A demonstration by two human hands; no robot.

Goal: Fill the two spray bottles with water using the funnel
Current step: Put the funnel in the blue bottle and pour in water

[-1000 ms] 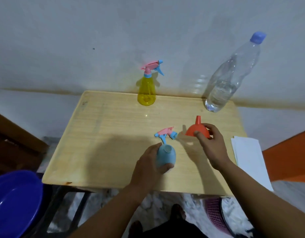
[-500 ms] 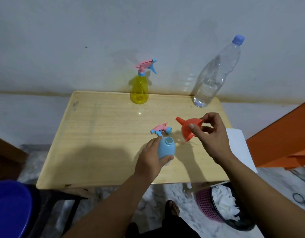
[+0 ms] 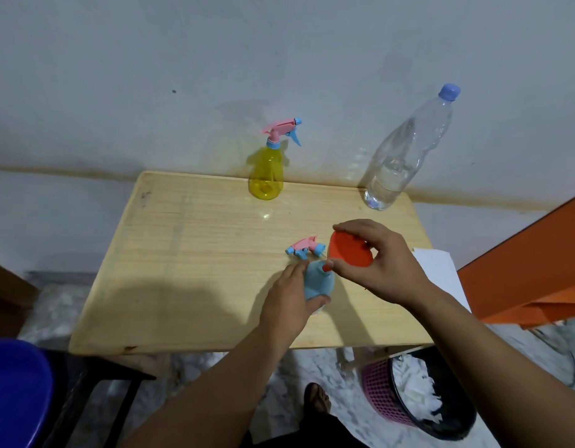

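Observation:
My left hand (image 3: 287,302) grips the blue spray bottle (image 3: 318,282), which stands uncapped on the wooden table (image 3: 195,253). My right hand (image 3: 381,266) holds the orange funnel (image 3: 347,253) tilted, its spout at the blue bottle's mouth. A loose pink-and-blue spray head (image 3: 307,247) lies on the table just behind the bottle. The yellow spray bottle (image 3: 266,176), with its pink trigger head on, stands at the table's back edge. A clear water bottle (image 3: 405,153) with a blue cap stands at the back right, partly filled.
A white wall rises right behind the table. White paper (image 3: 439,270) lies off the table's right edge, beside an orange panel (image 3: 532,263). A pink basket (image 3: 405,392) with white scraps sits on the floor at lower right. A blue tub (image 3: 14,392) is at lower left.
My right hand lifted the funnel off the table, turned it over and brought its spout to the blue bottle's mouth. My left hand stayed on the blue bottle.

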